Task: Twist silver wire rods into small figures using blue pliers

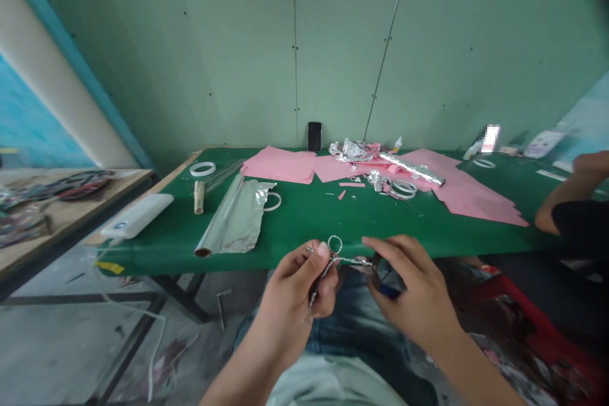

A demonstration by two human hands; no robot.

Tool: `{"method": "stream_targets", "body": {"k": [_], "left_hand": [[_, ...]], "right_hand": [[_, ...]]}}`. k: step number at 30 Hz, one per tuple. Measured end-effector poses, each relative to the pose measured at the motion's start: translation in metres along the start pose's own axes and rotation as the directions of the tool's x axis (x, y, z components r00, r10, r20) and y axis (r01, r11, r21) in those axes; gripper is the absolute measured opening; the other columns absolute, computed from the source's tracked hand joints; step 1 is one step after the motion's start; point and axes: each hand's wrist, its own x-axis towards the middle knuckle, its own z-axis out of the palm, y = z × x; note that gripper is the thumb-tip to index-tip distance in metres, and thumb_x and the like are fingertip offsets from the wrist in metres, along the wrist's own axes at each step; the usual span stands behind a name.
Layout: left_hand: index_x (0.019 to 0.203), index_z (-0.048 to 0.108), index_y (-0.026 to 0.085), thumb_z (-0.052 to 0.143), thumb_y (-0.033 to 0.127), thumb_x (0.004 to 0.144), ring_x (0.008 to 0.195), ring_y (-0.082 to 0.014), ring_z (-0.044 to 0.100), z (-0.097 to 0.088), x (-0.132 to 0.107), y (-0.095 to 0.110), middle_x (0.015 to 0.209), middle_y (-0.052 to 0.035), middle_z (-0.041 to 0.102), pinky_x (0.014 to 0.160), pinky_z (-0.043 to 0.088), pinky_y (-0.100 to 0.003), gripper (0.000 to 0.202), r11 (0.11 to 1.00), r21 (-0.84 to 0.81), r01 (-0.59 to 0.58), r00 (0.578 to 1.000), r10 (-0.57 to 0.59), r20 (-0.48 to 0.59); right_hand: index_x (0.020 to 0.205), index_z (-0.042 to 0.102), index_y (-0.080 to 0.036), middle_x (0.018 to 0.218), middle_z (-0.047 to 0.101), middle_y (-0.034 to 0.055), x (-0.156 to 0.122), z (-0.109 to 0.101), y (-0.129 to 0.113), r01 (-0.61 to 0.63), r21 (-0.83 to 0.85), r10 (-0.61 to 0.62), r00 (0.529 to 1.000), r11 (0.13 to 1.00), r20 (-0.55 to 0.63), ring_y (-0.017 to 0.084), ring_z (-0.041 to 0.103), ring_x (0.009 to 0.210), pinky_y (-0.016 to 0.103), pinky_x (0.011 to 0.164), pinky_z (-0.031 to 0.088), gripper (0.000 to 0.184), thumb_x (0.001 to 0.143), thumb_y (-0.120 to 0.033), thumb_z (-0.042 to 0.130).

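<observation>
Between thumb and fingers, my left hand [304, 282] pinches a twisted silvery wire figure [335, 244], which has a round loop on top and strands hanging down. One strand runs right into the jaws of a pair of pliers [366, 263]. My right hand [413, 285] is around the pliers, whose blue handle is mostly hidden by the palm. Both hands are just in front of the table's near edge, above my lap.
On the green table [304, 216] lie a foil roll [233, 222], pink paper sheets [280, 163], crumpled foil [354, 151], tape rings [403, 188] and a white power bank [137, 216]. A phone [314, 136] leans on the wall. Another person's arm [571, 187] is at the right.
</observation>
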Motion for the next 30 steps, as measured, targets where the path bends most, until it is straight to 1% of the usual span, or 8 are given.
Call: {"method": "stream_targets", "body": {"k": [4, 7, 12, 17, 22, 24, 26, 30], "left_hand": [[0.067, 0.043, 0.017, 0.056, 0.032, 0.095, 0.038, -0.0018, 0.019, 0.002, -0.004, 0.001, 0.054, 0.0077, 0.039, 0.042, 0.018, -0.020, 0.034, 0.993, -0.087, 0.080, 0.994, -0.073, 0.078], [0.068, 0.043, 0.017, 0.057, 0.035, 0.094, 0.037, -0.0017, 0.018, 0.001, -0.005, 0.000, 0.053, 0.0083, 0.038, 0.041, 0.018, -0.020, 0.034, 0.989, -0.102, 0.111, 0.989, -0.100, 0.107], [0.069, 0.041, 0.018, 0.060, 0.038, 0.092, 0.037, -0.0016, 0.020, -0.001, -0.004, 0.000, 0.053, 0.0084, 0.039, 0.041, 0.016, -0.020, 0.036, 0.991, -0.047, 0.123, 0.990, -0.120, 0.071], [0.069, 0.038, 0.019, 0.064, 0.040, 0.089, 0.038, -0.0013, 0.021, -0.002, -0.005, 0.001, 0.053, 0.0089, 0.038, 0.040, 0.014, -0.020, 0.039, 0.993, -0.004, 0.122, 0.992, -0.121, 0.031], [0.069, 0.037, 0.019, 0.065, 0.042, 0.088, 0.037, -0.0010, 0.022, -0.003, -0.003, 0.002, 0.054, 0.0088, 0.038, 0.040, 0.013, -0.019, 0.041, 0.989, 0.057, 0.135, 0.990, -0.137, 0.030], [0.069, 0.038, 0.019, 0.065, 0.043, 0.088, 0.038, -0.0011, 0.023, -0.003, -0.002, 0.001, 0.054, 0.0086, 0.038, 0.040, 0.014, -0.019, 0.041, 0.989, 0.087, 0.119, 0.992, -0.121, 0.020], [0.069, 0.038, 0.019, 0.067, 0.043, 0.087, 0.038, -0.0014, 0.023, -0.002, -0.001, -0.001, 0.054, 0.0088, 0.038, 0.040, 0.014, -0.019, 0.041, 0.993, 0.094, 0.074, 0.997, -0.075, 0.001], [0.071, 0.041, 0.019, 0.069, 0.044, 0.085, 0.043, -0.0030, 0.020, 0.005, 0.000, -0.008, 0.053, 0.0093, 0.034, 0.042, 0.013, -0.018, 0.040, 0.997, 0.045, -0.060, 0.996, 0.063, -0.063]], "right_hand": [[0.127, 0.056, -0.022, 0.097, 0.057, 0.0081, 0.014, -0.009, 0.000, 0.138, -0.045, -0.138, 0.990, 0.989, 0.003, 0.025, 0.055, 0.087, 0.043, 0.075, 0.050, 0.056, 0.074, -0.007, 0.061], [0.126, 0.058, -0.022, 0.096, 0.058, 0.0079, 0.018, -0.014, -0.001, 0.208, -0.113, -0.209, 0.978, 0.972, 0.005, 0.025, 0.054, 0.085, 0.042, 0.073, 0.048, 0.053, 0.075, -0.009, 0.060], [0.121, 0.062, -0.019, 0.091, 0.059, 0.0072, 0.022, -0.021, 0.001, 0.289, -0.243, -0.291, 0.956, 0.926, 0.029, 0.023, 0.052, 0.081, 0.038, 0.071, 0.045, 0.043, 0.078, -0.011, 0.058], [0.120, 0.063, -0.019, 0.089, 0.059, 0.0074, 0.025, -0.024, 0.003, 0.342, -0.321, -0.336, 0.939, 0.883, 0.076, 0.023, 0.051, 0.079, 0.038, 0.070, 0.043, 0.044, 0.077, -0.010, 0.058], [0.121, 0.062, -0.020, 0.088, 0.058, 0.0077, 0.024, -0.026, 0.005, 0.379, -0.369, -0.371, 0.924, 0.849, 0.094, 0.024, 0.050, 0.077, 0.038, 0.068, 0.040, 0.045, 0.077, -0.010, 0.057], [0.121, 0.062, -0.020, 0.086, 0.059, 0.0066, 0.024, -0.027, 0.005, 0.393, -0.372, -0.376, 0.919, 0.841, 0.121, 0.023, 0.050, 0.076, 0.037, 0.069, 0.039, 0.045, 0.077, -0.010, 0.057], [0.121, 0.062, -0.020, 0.085, 0.059, 0.0055, 0.024, -0.027, 0.005, 0.388, -0.372, -0.365, 0.922, 0.844, 0.133, 0.022, 0.050, 0.075, 0.036, 0.070, 0.040, 0.044, 0.078, -0.011, 0.058], [0.119, 0.062, -0.019, 0.083, 0.060, 0.0055, 0.021, -0.023, 0.004, 0.342, -0.377, -0.335, 0.938, 0.861, 0.084, 0.021, 0.051, 0.072, 0.035, 0.069, 0.041, 0.040, 0.080, -0.015, 0.056]]}}
